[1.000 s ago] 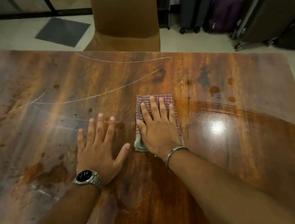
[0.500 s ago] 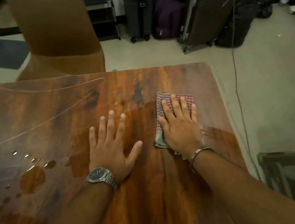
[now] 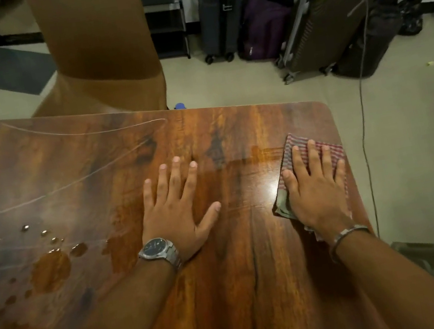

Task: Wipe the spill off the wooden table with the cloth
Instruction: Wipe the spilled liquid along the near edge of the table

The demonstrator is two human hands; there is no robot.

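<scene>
right hand (image 3: pixel 316 193) flat on folded checked cloth (image 3: pixel 332 151) | left hand (image 3: pixel 176 212) flat, nearer | brown puddle spill (image 3: pixel 50 270) far left

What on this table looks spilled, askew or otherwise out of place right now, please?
A brown puddle with scattered droplets is unwiped on the wooden table, left of the left hand. The right hand presses the cloth at the opposite, right edge, far from it. Pale curved scratches mark the far surface.
</scene>
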